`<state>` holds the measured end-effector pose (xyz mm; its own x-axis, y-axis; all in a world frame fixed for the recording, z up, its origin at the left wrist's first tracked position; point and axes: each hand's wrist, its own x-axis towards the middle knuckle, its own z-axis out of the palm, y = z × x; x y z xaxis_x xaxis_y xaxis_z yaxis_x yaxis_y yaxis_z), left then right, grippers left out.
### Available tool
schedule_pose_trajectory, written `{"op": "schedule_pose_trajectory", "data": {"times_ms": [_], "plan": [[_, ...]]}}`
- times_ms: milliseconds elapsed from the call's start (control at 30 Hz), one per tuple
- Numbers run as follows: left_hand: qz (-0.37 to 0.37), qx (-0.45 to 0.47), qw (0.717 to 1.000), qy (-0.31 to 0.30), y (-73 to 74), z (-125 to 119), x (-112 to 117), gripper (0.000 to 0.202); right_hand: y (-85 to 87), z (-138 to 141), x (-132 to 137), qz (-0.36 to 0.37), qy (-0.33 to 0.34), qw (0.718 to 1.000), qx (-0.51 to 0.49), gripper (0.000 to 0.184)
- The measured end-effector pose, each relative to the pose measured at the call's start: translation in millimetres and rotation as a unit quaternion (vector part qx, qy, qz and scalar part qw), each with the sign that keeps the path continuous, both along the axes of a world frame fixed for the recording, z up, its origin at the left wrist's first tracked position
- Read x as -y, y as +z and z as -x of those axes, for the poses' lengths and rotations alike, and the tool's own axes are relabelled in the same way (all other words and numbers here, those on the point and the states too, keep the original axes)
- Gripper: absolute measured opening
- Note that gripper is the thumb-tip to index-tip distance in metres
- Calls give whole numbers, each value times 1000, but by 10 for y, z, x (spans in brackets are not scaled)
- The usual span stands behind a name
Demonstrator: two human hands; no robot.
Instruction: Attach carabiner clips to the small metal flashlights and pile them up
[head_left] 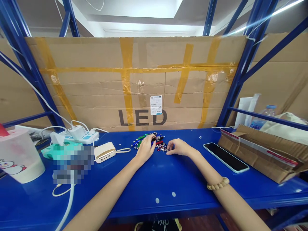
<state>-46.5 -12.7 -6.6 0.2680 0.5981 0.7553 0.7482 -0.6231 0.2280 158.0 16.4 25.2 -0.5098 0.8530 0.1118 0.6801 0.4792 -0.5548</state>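
A small heap of strap-like pieces [139,140] in blue, green, red and black, with shiny metal ends, lies near the back of the blue table. My left hand [144,148] rests over it, fingers curled down among the pieces. Whatever it grips is hidden. Beside the heap on the right is a cluster of small shiny metal bits [161,147]. At its right edge my right hand [178,147] touches the tabletop, thumb and fingertips brought together in a pinch. Anything between those fingertips is too small to make out.
A cream power bank [105,152] with a loop, a power strip [88,138] and a white cup [22,157] stand left. A phone [226,157] and an open cardboard box [260,154] lie right. A taped cardboard panel [103,96] rises behind, between blue shelf posts.
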Motion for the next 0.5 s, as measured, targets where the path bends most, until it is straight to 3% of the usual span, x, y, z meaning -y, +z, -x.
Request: {"op": "schedule_pose_trajectory", "data": {"times_ms": [133,367,500], "plan": [[-16,-73,997,-26,-4,-35,11,20,-80,30,-37,41,29,999,-13,14],[-23,-150,988,-22,56,-26,85,9,-126,41,-99,27,56,998,-29,14],[-39,-183,981,-46,36,-34,88,25,-119,28,-90,13,63,998,-22,10]]}}
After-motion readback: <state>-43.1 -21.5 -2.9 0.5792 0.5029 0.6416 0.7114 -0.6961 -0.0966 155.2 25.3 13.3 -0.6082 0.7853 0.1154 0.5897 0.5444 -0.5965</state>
